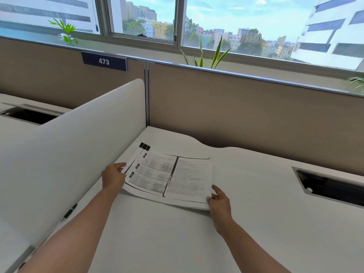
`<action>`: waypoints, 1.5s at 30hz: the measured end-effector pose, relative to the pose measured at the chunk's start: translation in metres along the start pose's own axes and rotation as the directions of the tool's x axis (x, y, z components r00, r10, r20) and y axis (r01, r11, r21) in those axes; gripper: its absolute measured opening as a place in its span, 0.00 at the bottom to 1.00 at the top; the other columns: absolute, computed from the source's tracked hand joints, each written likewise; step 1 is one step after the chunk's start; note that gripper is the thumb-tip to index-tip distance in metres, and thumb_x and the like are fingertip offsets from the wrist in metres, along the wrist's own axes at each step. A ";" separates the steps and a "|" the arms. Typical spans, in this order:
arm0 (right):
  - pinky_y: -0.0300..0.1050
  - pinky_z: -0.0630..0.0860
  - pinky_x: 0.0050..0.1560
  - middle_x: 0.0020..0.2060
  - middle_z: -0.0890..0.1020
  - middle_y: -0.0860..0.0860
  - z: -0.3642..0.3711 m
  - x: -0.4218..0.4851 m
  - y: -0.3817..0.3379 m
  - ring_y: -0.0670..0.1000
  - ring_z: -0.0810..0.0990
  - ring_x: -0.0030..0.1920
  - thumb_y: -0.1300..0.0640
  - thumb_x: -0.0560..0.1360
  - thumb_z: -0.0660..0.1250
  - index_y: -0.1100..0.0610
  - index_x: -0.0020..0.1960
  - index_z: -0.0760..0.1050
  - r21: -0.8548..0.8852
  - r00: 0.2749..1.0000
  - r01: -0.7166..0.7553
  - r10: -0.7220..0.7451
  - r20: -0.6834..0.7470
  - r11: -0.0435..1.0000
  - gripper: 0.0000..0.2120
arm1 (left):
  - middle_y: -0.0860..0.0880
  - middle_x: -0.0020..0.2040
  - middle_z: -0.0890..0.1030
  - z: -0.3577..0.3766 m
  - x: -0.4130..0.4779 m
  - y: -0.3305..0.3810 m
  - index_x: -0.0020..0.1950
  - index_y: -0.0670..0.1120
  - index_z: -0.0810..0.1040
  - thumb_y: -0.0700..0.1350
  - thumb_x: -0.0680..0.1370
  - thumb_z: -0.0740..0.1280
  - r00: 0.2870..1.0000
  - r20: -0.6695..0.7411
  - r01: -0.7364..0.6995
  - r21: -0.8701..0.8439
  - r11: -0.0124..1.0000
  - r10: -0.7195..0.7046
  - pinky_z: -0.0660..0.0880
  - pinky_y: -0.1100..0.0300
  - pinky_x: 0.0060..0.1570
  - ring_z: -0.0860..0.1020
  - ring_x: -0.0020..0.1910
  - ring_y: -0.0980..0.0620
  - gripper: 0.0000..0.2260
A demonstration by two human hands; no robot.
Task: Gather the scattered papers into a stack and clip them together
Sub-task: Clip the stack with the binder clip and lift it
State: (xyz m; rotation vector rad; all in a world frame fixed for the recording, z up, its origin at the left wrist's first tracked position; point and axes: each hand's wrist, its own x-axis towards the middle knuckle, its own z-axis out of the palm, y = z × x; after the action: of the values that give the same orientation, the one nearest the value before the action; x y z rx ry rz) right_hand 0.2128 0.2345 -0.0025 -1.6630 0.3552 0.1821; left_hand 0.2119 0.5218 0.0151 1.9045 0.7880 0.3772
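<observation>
A stack of printed papers [173,178] lies in the middle of the white desk [256,223], its sheets roughly squared up. My left hand [113,177] grips the stack's left edge, thumb on top. My right hand [218,200] pinches the near right corner, lifting it slightly off the desk. A black binder clip [144,146] with its wire handles up sits at the stack's far left corner; I cannot tell whether it bites the paper or just lies beside it.
A white curved divider [82,138] stands close on the left, with a pen [68,213] against its base. A tan partition wall [246,107] closes off the back. An open cable tray [331,187] is sunk into the desk at the right.
</observation>
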 end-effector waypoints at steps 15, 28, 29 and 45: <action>0.42 0.57 0.70 0.68 0.69 0.51 0.006 -0.010 0.031 0.51 0.64 0.70 0.21 0.54 0.25 0.55 0.66 0.70 -0.716 0.884 0.426 -0.421 0.201 0.553 0.61 | 0.50 0.33 0.81 0.059 -0.046 -0.018 0.36 0.49 0.82 0.64 0.75 0.47 0.818 0.407 -0.556 0.739 0.379 0.406 0.74 0.51 0.37 0.80 0.34 0.48 0.29; 0.46 0.35 0.72 0.77 0.46 0.48 0.026 -0.012 0.024 0.45 0.42 0.76 0.23 0.53 0.26 0.50 0.76 0.47 -0.776 0.838 0.545 -0.242 0.489 0.317 0.58 | 0.48 0.78 0.52 0.051 -0.013 -0.010 0.76 0.49 0.52 0.63 0.78 0.48 0.889 0.424 -0.448 0.722 0.527 0.175 0.54 0.45 0.72 0.52 0.76 0.47 0.30; 0.47 0.35 0.72 0.77 0.45 0.48 0.027 -0.012 0.022 0.45 0.41 0.76 0.23 0.53 0.26 0.50 0.76 0.46 -0.774 0.834 0.552 -0.231 0.501 0.312 0.57 | 0.48 0.78 0.51 0.051 -0.011 -0.011 0.76 0.49 0.51 0.63 0.78 0.48 0.892 0.424 -0.440 0.726 0.528 0.159 0.53 0.45 0.72 0.50 0.76 0.47 0.30; 0.49 0.34 0.72 0.76 0.42 0.48 0.038 0.003 0.017 0.47 0.39 0.76 0.24 0.54 0.29 0.51 0.76 0.42 -0.748 0.790 0.614 -0.186 0.585 0.254 0.55 | 0.49 0.78 0.43 0.049 -0.001 -0.025 0.77 0.50 0.43 0.61 0.79 0.46 0.908 0.391 -0.405 0.721 0.562 0.152 0.42 0.45 0.73 0.43 0.77 0.48 0.30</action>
State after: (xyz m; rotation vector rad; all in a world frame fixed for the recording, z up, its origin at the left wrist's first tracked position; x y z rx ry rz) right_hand 0.2128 0.2703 -0.0243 -2.7328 -0.6954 0.3441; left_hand 0.2301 0.4944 -0.0288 2.8804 0.4562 -0.1195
